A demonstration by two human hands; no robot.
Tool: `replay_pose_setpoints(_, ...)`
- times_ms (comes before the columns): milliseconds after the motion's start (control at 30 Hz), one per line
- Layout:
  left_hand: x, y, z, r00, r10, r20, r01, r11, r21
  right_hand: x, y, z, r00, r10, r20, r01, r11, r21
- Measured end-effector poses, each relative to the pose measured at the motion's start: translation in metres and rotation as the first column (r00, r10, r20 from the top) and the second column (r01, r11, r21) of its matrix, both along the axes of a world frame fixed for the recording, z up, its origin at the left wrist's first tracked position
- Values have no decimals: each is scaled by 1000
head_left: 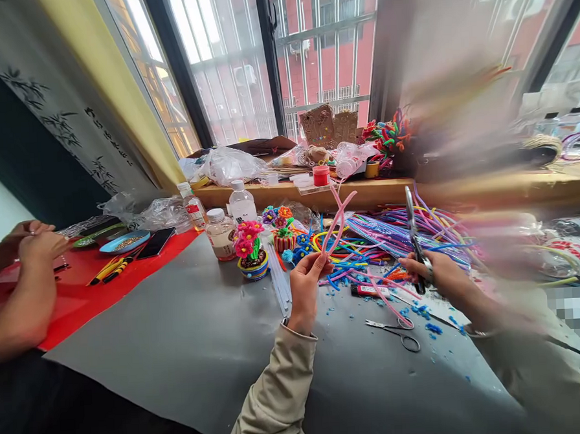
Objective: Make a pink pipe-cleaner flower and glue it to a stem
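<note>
My left hand (307, 282) is raised over the grey mat and pinches pink pipe cleaners (337, 222) that fork upward. My right hand (431, 273) grips the handles of a pair of scissors (412, 227) held upright, blades pointing up, a little to the right of the pink stems. Below my hands a second, smaller pair of scissors (398, 330) lies flat on the mat (189, 332) among blue fluff scraps. A long pink stem trails down from the pile toward it.
A heap of coloured pipe cleaners (393, 234) lies behind my hands. Small pipe-cleaner flower pots (250, 251), plastic bottles (220, 232) and bags stand toward the window ledge. At the left, another person's hands (34, 256) rest over a red sheet (94, 285) with a phone and pens.
</note>
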State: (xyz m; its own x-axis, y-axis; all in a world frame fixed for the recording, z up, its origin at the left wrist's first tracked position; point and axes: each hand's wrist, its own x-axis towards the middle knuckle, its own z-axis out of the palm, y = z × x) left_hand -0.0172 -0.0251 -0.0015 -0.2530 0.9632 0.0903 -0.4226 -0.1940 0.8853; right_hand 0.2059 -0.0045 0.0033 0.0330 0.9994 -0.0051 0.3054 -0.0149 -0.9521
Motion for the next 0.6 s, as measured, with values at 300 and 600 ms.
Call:
replay_pose_setpoints(300, -2, 1, -2, 999, 32, -43, -32, 999, -2, -51, 98, -11, 996, -32, -86, 28, 998, -48)
replay_pose_setpoints(600, 0, -1, -3, 994, -55, -91, 52, 998, -34, -51, 70, 7, 984, 106, -141, -100, 994, 49)
